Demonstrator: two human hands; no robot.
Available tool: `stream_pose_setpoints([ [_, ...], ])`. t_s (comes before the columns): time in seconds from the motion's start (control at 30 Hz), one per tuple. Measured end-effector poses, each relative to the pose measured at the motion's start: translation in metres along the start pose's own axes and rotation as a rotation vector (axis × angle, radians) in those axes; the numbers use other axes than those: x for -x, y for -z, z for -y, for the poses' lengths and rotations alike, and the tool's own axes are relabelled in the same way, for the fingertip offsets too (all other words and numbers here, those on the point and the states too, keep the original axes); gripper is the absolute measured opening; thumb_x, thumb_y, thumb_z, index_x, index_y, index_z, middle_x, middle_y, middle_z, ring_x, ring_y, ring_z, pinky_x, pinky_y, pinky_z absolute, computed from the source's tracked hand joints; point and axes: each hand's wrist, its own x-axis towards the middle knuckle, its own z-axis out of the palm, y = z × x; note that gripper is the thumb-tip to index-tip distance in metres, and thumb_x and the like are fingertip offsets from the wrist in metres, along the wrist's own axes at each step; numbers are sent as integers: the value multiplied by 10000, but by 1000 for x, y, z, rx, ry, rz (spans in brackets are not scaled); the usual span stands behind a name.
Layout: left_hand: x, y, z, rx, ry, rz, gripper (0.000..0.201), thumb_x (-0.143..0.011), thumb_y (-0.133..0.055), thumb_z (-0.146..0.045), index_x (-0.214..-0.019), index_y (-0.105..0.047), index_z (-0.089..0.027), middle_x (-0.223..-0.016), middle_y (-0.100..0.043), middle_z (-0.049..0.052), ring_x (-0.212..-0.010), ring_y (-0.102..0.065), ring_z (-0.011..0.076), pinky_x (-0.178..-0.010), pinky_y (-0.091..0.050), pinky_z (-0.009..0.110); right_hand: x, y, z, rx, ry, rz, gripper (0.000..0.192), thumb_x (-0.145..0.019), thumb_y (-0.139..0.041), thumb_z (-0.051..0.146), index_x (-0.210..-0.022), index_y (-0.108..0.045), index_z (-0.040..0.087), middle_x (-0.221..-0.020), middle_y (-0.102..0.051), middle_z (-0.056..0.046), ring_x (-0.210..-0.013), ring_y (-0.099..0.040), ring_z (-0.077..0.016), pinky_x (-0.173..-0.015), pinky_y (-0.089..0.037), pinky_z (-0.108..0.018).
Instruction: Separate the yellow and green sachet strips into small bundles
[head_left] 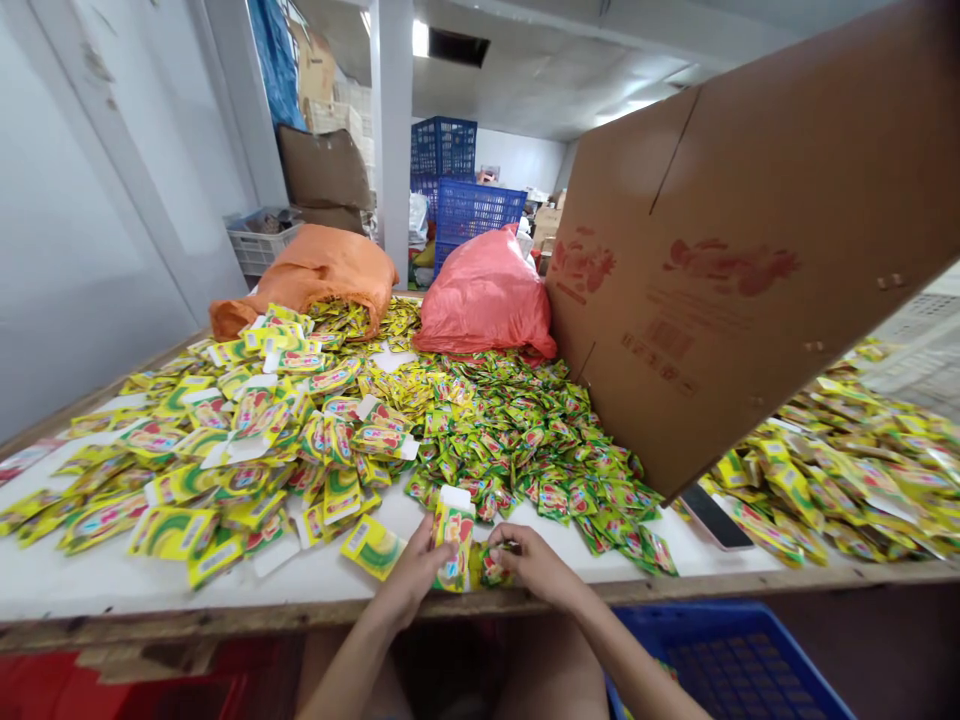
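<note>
Loaded from end to end, the counter (705, 572) stretches before us, a huge cardboard box (750, 230) tilting over its right side! Behind slump a red sack (487, 295) and an orange sack (322, 265); yellow cartons (255, 420) sprawl left. Front and centre, the left hand (412, 575) grips one carton (454, 535), white flap up; the right hand (536, 560) pinches green sachets (493, 565) near its lower end.

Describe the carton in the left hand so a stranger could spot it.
Start from the red sack at the back of the white table, then come straight down to the table's near edge. There the left hand holds a small yellow carton, its white flap pointing away from the person. Unlike the cartons heaped to its left, it is held.
</note>
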Motion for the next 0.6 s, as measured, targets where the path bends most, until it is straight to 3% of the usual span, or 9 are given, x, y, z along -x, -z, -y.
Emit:
stream_pose_setpoints([
  [0.1, -2, -3, -1, 9, 46, -14, 499, -621, -667, -158, -1102, -531, -175, -995, -681, 72, -937, -608, 244, -789, -453, 303, -7, 11, 1, 110, 38, 67, 152, -692, -507, 119, -772, -618, 187, -746, -588, -1, -732, -533, -156, -681, -397, -244],
  [0.23, -6, -8, 3, 20, 27, -1, 492, -613, -654, -141, -1090, -534, -160, -1024, -669, 77, -962, -598, 243, -803, -446, 299, -16, 19, 11, 292, 103, 163, 174, -600, -572, 68, -694, -656, 188, -923, -570, -50, -930, -497, -230, -804, -362, -313],
  [0.43, -8, -11, 3, 78, 24, -70, 483, -604, -666, -159, -1065, -521, -160, -956, -685, 83, -893, -627, 234, -760, -463, 306, -19, 20, 22, 468, 196, 303, 168, -592, -570, 24, -648, -645, 163, -1036, -561, -98, -1042, -448, -271, -914, -280, -360],
  [0.5, -6, -10, 1, 94, 39, -74, 475, -600, -682, -201, -1047, -529, -169, -911, -693, 82, -827, -646, 235, -707, -474, 312, -17, 21, 17, 485, 204, 323, 219, -587, -596, 50, -772, -639, 160, -1017, -565, -103, -1005, -470, -260, -881, -313, -341],
  [0.6, -5, -7, 0, 49, 45, -36, 397, -578, -705, -228, -950, -592, -148, -836, -701, 77, -735, -652, 221, -655, -471, 297, -12, 22, 5, 401, 127, 284, 460, -606, -624, 123, -1051, -519, 173, -959, -573, -63, -882, -516, -200, -766, -382, -276],
])
